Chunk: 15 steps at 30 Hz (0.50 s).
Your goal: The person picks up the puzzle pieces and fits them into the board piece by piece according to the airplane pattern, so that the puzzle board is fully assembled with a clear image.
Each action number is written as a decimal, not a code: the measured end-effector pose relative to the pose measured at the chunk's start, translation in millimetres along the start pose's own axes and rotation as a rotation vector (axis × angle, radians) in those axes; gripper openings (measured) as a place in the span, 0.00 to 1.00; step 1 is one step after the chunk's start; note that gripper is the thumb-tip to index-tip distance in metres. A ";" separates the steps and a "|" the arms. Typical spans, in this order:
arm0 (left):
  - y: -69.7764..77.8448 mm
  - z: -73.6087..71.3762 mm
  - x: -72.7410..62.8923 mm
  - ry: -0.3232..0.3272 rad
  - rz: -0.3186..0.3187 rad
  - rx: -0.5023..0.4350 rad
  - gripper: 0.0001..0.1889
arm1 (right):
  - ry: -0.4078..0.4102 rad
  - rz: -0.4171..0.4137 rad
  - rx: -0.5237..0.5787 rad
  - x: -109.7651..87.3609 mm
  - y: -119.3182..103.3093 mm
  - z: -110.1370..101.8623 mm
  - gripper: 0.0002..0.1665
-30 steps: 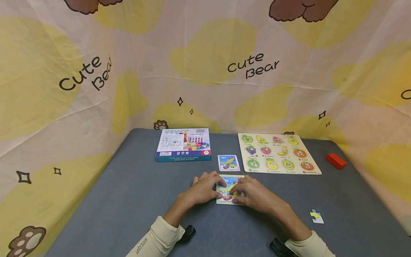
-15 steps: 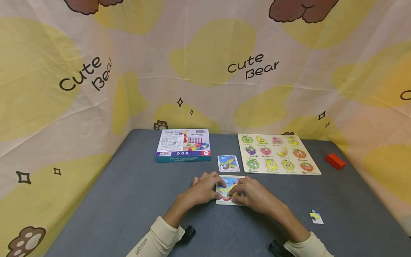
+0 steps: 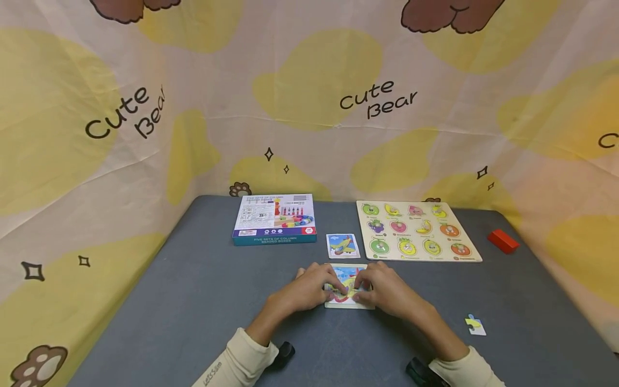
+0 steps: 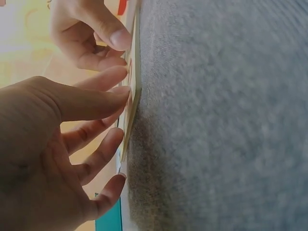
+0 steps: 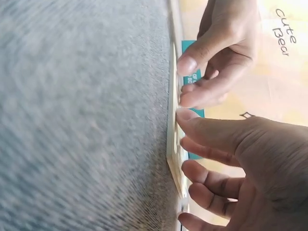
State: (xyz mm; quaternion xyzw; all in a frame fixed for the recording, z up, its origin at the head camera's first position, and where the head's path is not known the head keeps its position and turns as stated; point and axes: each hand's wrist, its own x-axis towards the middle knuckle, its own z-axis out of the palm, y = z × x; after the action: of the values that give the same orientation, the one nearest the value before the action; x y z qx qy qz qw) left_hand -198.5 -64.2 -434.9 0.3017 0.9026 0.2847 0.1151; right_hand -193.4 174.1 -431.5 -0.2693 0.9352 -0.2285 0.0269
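Note:
A small jigsaw puzzle [image 3: 349, 273] in a pale wooden frame lies flat on the table, its picture showing a yellow plane against blue sky. From the left, my left hand [image 3: 309, 287] reaches over it, index fingertip on the picture and thumb by the lower left part. My right hand [image 3: 389, 288] rests its fingertips on the right side, covering that edge. Both wrist views show slightly bent fingers [image 4: 91, 103] touching the board [image 5: 172, 139] from above. Right behind the puzzle lies a card [image 3: 343, 245] with a matching plane picture.
One loose jigsaw piece [image 3: 476, 325] lies at the right front. At the back stand a flat bead-set box [image 3: 274, 220] and a fruit puzzle board [image 3: 418, 256]. A red block [image 3: 503, 241] sits near the right edge. Patterned cloth [image 3: 300, 107] hangs behind the table.
My left index finger has slid right and nearer onto the middle of the puzzle. The right fingers have drawn back slightly to the right. Other things stay put.

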 end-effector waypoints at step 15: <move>4.1 4.9 1.8 -0.002 0.029 0.047 0.09 | 0.007 0.018 -0.041 -3.7 7.8 -9.8 0.14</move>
State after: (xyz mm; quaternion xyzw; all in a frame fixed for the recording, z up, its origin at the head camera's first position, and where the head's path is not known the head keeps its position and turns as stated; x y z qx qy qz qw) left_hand -196.1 -58.2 -436.6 0.3175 0.9044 0.2649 0.1050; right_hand -195.8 185.8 -426.5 -0.2604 0.9422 -0.2100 0.0201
